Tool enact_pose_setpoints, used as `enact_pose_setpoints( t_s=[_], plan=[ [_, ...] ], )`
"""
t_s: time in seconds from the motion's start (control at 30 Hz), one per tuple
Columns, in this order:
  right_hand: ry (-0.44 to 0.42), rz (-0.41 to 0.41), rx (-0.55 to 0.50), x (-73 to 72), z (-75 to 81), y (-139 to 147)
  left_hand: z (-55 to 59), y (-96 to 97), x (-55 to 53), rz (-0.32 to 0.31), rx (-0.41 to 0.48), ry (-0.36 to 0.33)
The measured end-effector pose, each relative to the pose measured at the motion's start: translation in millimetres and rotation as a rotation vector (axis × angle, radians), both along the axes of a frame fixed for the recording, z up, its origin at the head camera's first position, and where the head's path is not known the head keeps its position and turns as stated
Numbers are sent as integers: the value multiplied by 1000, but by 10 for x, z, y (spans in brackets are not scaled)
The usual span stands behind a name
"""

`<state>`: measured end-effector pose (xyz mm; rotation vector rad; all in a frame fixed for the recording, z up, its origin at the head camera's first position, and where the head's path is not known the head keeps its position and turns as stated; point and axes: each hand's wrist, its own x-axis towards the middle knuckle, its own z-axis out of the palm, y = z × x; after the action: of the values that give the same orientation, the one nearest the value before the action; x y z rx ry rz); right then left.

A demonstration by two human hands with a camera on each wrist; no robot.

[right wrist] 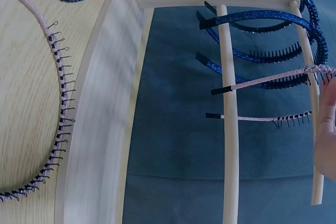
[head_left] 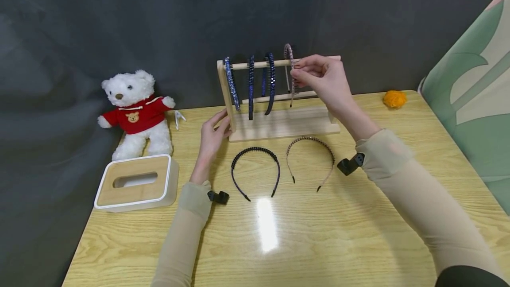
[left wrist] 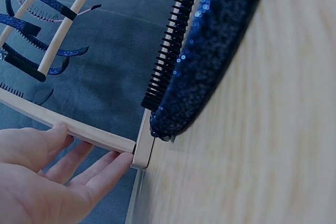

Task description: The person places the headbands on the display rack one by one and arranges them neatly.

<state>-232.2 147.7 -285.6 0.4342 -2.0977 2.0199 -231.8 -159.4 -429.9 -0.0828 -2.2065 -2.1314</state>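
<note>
A wooden headband rack (head_left: 284, 124) stands on the table with several headbands over its upper rod, among them a dark blue sequined headband (head_left: 272, 84) and a glittery blue headband (head_left: 232, 84). My right hand (head_left: 324, 79) pinches a pink beaded headband (head_left: 289, 56) hanging at that rod, beside the blue ones. Against the rack's left post (left wrist: 79, 127), my left hand (head_left: 212, 135) rests low down, its fingers fairly straight and touching the wood. In front of the rack lie a black-and-purple headband (head_left: 255, 149) and another pink headband (head_left: 311, 138) with dark teeth.
At the left sit a white teddy bear (head_left: 139, 116) in a red sweater and a tissue box (head_left: 137, 180) with a wooden lid. A small white object (head_left: 179, 118) lies beside the bear. An orange fluffy ball (head_left: 394, 99) is at the back right. Dark cloth (head_left: 179, 21) hangs behind the table.
</note>
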Motion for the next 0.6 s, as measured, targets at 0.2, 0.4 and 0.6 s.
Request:
enact_pose_setpoints(
  t_s=[0.2,0.4,0.6],
  plan=[
    [-19,19,-15,-40,-49,-57,9,-2,5,1,1,-1],
    [-53,24,7,-60,-106,-79,12,7,9,4,4,-4],
    [-89,38,-6,-64,-160,-81,13,8,4,5,8,-7]
  ],
)
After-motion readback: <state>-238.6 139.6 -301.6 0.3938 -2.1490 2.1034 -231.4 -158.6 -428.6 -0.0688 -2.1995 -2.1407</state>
